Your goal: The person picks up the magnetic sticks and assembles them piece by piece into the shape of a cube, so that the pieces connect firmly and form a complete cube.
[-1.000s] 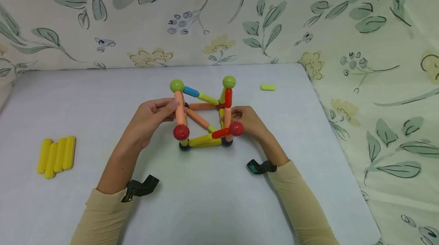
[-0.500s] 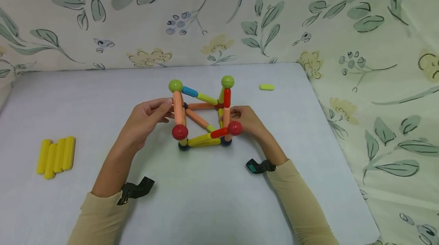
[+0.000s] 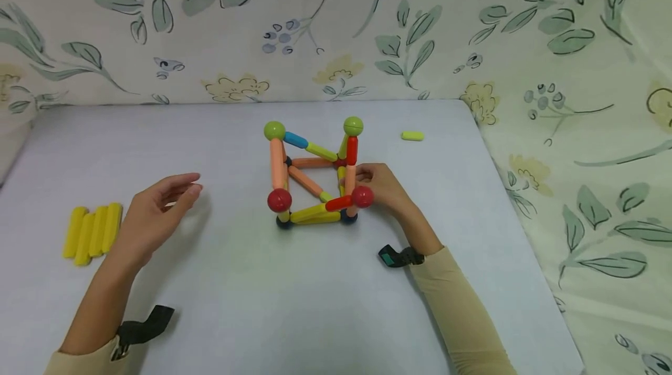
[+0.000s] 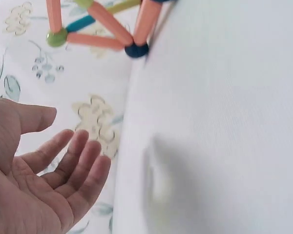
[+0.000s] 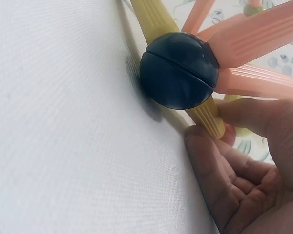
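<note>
A box-like frame of magnetic rods and balls stands on the table, with green balls [image 3: 275,130] and red balls [image 3: 279,200] at its upper corners. Dark blue balls [image 5: 178,70] sit at lower corners. At its right side, my right hand [image 3: 383,185] pinches a yellow rod [image 5: 205,119] between thumb and index finger, low by the table. My left hand [image 3: 157,214] is away from the frame on the left, fingers loosely bent and holding nothing. Just beyond it, a row of several yellow rods [image 3: 91,235] lies on the table, its right end near the wrist.
One short lime rod [image 3: 412,136] lies at the back right of the white table [image 3: 315,305]. Floral cloth [image 3: 336,25] hangs behind the table and along its right side.
My left hand has let go of the frame's left side and moved left, toward the yellow rods. The right hand keeps its place, and the frame stays standing.
</note>
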`<state>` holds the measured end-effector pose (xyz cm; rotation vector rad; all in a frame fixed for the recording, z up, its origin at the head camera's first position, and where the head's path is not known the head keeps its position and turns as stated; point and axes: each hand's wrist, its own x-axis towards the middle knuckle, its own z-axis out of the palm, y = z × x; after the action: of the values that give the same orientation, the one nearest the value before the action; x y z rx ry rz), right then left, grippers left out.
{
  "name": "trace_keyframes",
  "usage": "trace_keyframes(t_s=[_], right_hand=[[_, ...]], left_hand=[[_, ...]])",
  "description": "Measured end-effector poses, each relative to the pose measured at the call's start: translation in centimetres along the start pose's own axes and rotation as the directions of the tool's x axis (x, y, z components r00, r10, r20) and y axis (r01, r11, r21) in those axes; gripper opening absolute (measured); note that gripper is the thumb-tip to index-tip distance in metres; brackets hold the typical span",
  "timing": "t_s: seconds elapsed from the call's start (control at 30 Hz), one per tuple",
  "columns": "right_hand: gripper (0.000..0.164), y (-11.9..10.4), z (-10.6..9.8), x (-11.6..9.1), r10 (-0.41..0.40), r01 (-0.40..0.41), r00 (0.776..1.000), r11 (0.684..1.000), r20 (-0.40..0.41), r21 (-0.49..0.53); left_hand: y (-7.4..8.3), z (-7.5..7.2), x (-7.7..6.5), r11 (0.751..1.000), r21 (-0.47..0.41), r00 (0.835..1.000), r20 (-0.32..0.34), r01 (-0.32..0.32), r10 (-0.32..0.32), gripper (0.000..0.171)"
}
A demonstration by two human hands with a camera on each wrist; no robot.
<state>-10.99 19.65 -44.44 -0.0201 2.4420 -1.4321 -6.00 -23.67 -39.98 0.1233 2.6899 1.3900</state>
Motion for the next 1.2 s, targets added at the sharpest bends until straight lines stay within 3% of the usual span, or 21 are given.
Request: trace_keyframes(t_s=[0.07,0.17,0.3,0.4,0.5,0.77,1.0,1.2], right_hand=[[0.063,-0.1,-0.1,-0.1,-0.002,0.002,1.0,1.0,0.0,-0.004],[0.062,-0.2,-0.1,-0.1,-0.006,0.006,1.0,1.0,0.005,0.0],[0.062,-0.2,0.0,-0.1,-0.008,0.008,1.0,1.0,0.006,-0.003],[0.059,0.0,0.0,0.0,-0.019,0.019,1.0,1.0,0.007,0.019],[0.055,0.2,0.1,0.0,-0.044,0.043,0.999,0.997,0.011,0.063],[0.051,0.2,0.1,0.0,-0.046,0.046,0.999,0.998,0.013,0.05],[0.05,0.2,0.1,0.0,-0.061,0.059,0.998,0.995,0.01,0.083],[0.048,0.2,0.0,0.0,-0.089,0.088,0.996,0.994,0.007,0.07]], left_hand=[[-0.9,-0.9,-0.8,0.996,0.087,0.998,-0.061,-0.008,0.013,0.049],[-2.2,-2.4,-2.0,0.969,0.244,0.989,-0.15,0.031,0.006,0.049],[-3.8,-4.2,-3.3,0.898,0.403,0.968,-0.237,0.177,-0.084,0.053],[-4.7,-5.3,-4.1,0.853,0.443,0.951,-0.259,0.275,-0.171,0.057],[-5.4,-5.9,-4.7,0.83,0.46,0.941,-0.263,0.316,-0.213,0.06],[-6.3,-6.2,-4.8,0.812,0.483,0.94,-0.257,0.327,-0.225,0.059],[-6.3,-5.8,-4.1,0.778,0.525,0.937,-0.247,0.345,-0.249,0.054],[-6.2,-5.4,-3.6,0.785,0.566,0.963,-0.231,0.251,-0.14,0.045]])
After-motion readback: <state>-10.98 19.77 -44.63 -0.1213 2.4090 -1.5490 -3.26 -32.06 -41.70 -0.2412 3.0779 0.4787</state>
